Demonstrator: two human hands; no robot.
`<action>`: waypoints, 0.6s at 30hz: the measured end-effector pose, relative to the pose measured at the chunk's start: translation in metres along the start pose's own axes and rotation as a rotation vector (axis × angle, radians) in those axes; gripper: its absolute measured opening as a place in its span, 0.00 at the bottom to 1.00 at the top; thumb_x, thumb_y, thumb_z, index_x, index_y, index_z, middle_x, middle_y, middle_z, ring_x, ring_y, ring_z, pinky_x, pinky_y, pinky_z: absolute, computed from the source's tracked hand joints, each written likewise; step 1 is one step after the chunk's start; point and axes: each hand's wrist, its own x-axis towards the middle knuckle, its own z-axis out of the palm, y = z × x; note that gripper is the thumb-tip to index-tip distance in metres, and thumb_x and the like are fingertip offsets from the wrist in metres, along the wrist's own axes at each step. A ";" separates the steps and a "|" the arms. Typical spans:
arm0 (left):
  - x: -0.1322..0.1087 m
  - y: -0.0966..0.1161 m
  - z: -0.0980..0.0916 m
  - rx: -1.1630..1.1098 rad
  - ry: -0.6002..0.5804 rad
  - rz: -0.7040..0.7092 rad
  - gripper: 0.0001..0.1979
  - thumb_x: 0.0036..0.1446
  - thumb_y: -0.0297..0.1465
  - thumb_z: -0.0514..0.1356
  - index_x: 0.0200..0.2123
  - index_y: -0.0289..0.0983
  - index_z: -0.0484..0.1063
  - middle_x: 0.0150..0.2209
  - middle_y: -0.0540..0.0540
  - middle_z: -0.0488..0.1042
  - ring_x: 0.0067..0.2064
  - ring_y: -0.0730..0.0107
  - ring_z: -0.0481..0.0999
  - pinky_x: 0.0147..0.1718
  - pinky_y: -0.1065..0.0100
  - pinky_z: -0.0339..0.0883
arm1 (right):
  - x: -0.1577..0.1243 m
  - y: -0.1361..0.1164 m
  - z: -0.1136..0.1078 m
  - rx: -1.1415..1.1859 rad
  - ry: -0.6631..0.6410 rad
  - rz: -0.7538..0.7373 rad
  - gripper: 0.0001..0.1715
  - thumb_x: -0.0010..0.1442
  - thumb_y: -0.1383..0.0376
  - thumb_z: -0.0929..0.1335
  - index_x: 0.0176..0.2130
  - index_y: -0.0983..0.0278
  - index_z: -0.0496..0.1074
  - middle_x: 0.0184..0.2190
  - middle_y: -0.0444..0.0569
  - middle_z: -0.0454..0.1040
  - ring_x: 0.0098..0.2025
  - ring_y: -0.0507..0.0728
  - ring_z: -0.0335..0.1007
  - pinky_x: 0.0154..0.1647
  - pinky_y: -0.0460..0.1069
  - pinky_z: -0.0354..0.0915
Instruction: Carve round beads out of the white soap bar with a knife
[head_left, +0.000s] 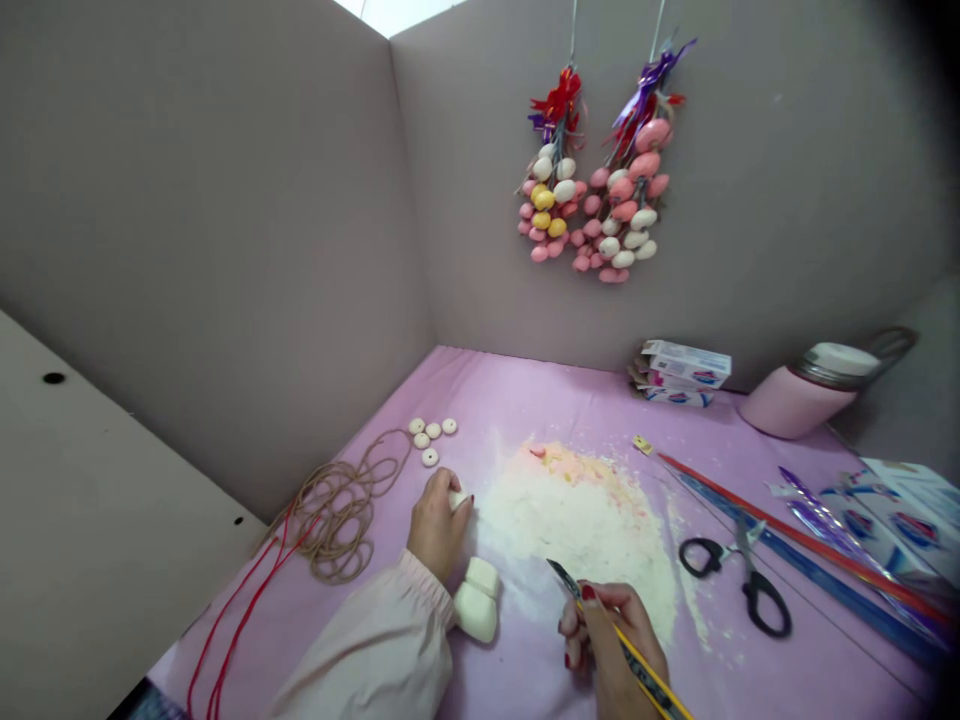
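Observation:
My left hand (439,515) is closed around a small white piece (457,498) at the left edge of a heap of pale shavings (574,525). In my right hand (616,640) is a yellow craft knife (645,672), its dark blade pointing up and left over the cloth, touching nothing. Two white blocks (477,612) lie against each other beside my left wrist. Beyond my left hand sit several round white discs (430,457), some with a small hole in the middle. Pink and orange bits lie on the far part of the shavings.
Brown cord (330,520) and red strings (244,625) lie at the left. Black-handled scissors (742,565), ribbons (810,540), small boxes (686,370) and a pink jar (799,400) are at the right. Egg-shaped decorations (622,200) hang on the grey wall above the pink cloth (517,385).

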 end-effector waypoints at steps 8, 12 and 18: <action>-0.001 -0.011 -0.007 -0.016 -0.028 0.134 0.15 0.48 0.25 0.48 0.42 0.36 0.58 0.47 0.43 0.59 0.50 0.66 0.56 0.47 0.60 0.50 | -0.002 -0.002 0.000 -0.016 -0.011 0.015 0.14 0.47 0.56 0.63 0.28 0.62 0.56 0.15 0.37 0.63 0.12 0.46 0.54 0.12 0.41 0.47; -0.024 -0.008 -0.025 0.001 0.005 0.041 0.10 0.50 0.30 0.48 0.37 0.36 0.61 0.37 0.45 0.65 0.42 0.67 0.63 0.41 0.62 0.57 | -0.006 -0.005 0.003 -0.027 -0.013 -0.011 0.13 0.49 0.56 0.63 0.28 0.62 0.56 0.15 0.37 0.63 0.13 0.46 0.54 0.13 0.41 0.48; -0.075 0.020 -0.028 0.095 -0.241 -0.015 0.11 0.47 0.37 0.51 0.32 0.36 0.62 0.31 0.46 0.64 0.34 0.66 0.64 0.33 0.63 0.59 | -0.008 0.002 0.001 -0.083 -0.095 -0.058 0.12 0.50 0.57 0.62 0.28 0.62 0.56 0.15 0.38 0.63 0.12 0.46 0.54 0.13 0.42 0.50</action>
